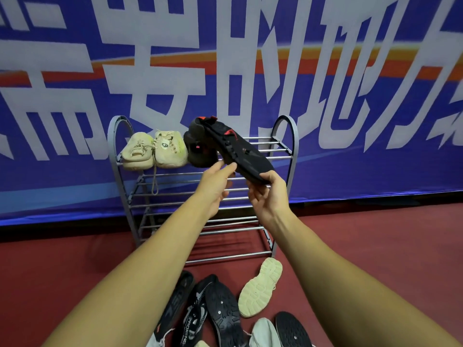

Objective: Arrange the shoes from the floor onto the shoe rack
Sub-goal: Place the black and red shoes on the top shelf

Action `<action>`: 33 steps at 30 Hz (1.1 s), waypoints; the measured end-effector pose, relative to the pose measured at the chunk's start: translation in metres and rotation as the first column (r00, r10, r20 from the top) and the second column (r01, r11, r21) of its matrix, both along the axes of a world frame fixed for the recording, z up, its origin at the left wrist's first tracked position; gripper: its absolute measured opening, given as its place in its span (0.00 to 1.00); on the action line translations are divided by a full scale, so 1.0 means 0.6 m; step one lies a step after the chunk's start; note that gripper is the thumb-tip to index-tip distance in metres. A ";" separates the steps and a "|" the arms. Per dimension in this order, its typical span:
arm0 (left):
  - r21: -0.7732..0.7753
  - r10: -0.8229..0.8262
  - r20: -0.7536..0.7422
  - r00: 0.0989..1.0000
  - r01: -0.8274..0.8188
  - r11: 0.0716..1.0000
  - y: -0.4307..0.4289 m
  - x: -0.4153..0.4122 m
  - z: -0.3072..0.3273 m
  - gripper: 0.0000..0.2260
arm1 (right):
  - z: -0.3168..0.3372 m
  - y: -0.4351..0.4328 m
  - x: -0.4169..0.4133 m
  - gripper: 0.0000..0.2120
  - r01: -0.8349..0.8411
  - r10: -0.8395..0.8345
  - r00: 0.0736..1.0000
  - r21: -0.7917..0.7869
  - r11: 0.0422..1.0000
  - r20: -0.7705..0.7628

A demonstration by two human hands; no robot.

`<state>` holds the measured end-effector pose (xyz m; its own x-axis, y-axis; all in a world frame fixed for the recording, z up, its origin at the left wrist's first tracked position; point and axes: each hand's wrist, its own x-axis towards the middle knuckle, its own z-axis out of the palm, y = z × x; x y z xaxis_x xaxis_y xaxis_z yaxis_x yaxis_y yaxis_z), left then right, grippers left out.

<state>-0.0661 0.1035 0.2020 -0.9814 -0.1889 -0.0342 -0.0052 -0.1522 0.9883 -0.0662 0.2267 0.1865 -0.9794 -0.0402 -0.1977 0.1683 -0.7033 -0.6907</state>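
The light is soft, even and fairly bright, and seems to fall from above. My left hand [215,186] and right hand [265,194] are evenly lit, with only faint shade in the palms. Thin highlights run along the chrome rails of the shoe rack [250,229] below my hands. The black shoe [240,151] just above them is so dark that its detail sinks into one mass. Beyond my hands, a dark shadow band lies where the banner [325,96] meets the floor [375,246]. The wide lens bows the banner's lower edge and swells my forearms [150,259] toward the lower corners. Everything is slightly soft, most of all the lettering far above my hands.
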 end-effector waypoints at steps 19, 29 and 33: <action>0.272 0.099 0.094 0.991 -0.121 0.955 -0.012 -0.113 -0.037 0.04 | -0.025 0.017 -0.088 0.04 -0.189 0.198 0.980 0.185 0.964 -0.033; 0.414 -0.025 0.079 0.997 -0.010 0.910 -0.003 -0.155 -0.055 0.08 | -0.053 -0.034 -0.165 0.03 -0.093 0.114 0.987 0.170 0.981 -0.115; 0.409 0.004 0.067 0.998 -0.031 0.912 -0.011 -0.181 -0.073 0.08 | -0.066 -0.035 -0.204 0.05 -0.123 0.151 0.979 0.191 0.974 -0.139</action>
<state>-0.1749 0.0968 0.1580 -0.9712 -0.1626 -0.1742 -0.0590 -0.5441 0.8369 -0.1888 0.2055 0.1467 -0.9860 -0.1537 -0.0639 0.1382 -0.5420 -0.8289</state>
